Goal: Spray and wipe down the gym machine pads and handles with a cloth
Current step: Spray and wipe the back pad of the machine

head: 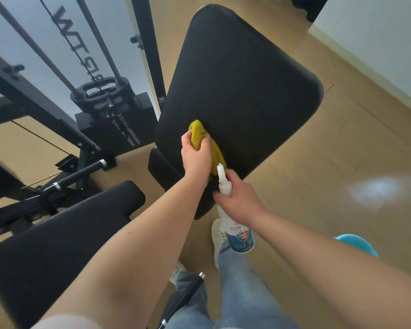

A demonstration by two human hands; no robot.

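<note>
On the near end of the black pad [242,91], the left hand [196,155] clamps its fingers on a bunched yellow cloth [197,130], while the right hand [240,198] grips the spray bottle [239,238] by its neck, nozzle toward the pad.

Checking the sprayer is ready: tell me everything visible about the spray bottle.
The spray bottle is whitish plastic with a white trigger head pointing toward the black pad and a blue label reading 99.9%. The right hand grips its neck, holding it roughly upright above the floor. Fill level unclear.
</note>
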